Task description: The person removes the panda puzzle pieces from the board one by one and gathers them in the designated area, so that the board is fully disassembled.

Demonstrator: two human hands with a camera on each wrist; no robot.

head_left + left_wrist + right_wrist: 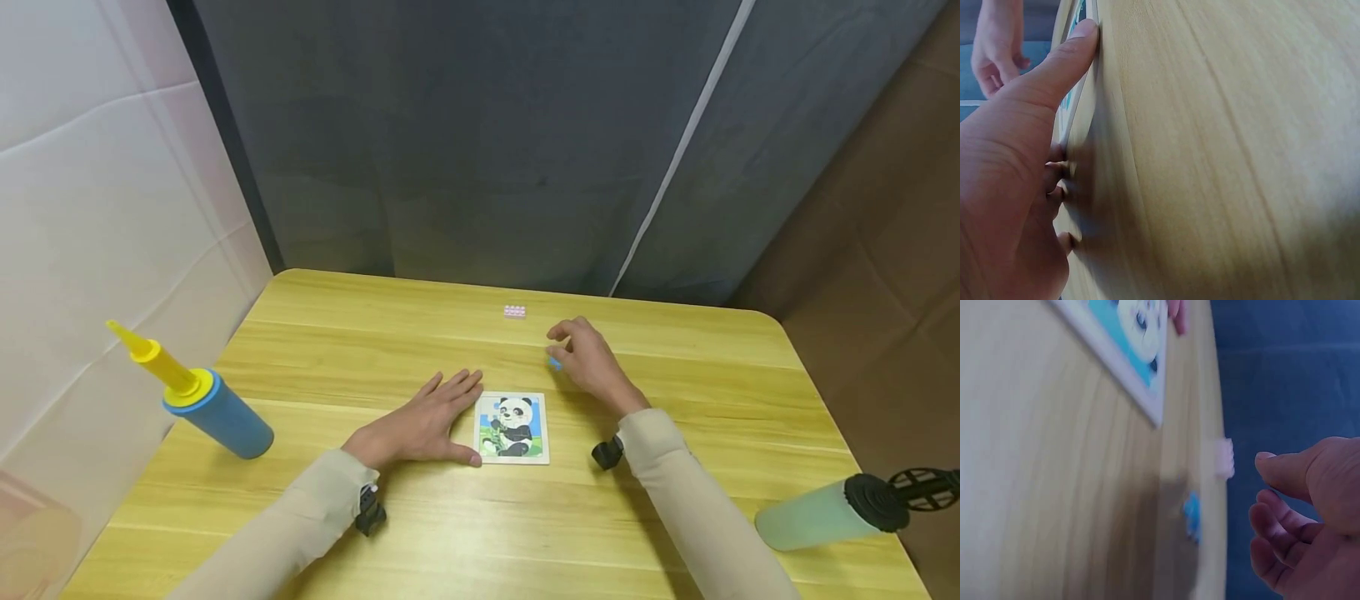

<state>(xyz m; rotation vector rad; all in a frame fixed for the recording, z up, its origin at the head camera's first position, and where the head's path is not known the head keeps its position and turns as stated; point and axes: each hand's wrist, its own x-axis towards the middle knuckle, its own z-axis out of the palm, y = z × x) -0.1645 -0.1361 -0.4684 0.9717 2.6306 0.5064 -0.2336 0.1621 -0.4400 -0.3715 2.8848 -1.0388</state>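
At the table's (675,500) centre lies the puzzle (513,427), flat, with your left hand (423,425) spread open and pressing beside its left edge, thumb touching the frame. Your right hand (592,360) hovers loosely curled, holding nothing, over the blue piece (554,363). Expect that piece to be light, thin, stiff and probably slippery on wood. Pinch it by opposite edges.

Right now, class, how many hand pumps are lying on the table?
2. The blue pump with a yellow nozzle lies at the table's left edge; the pale green pump with a black cap lies at the right edge. More could sit outside the view.
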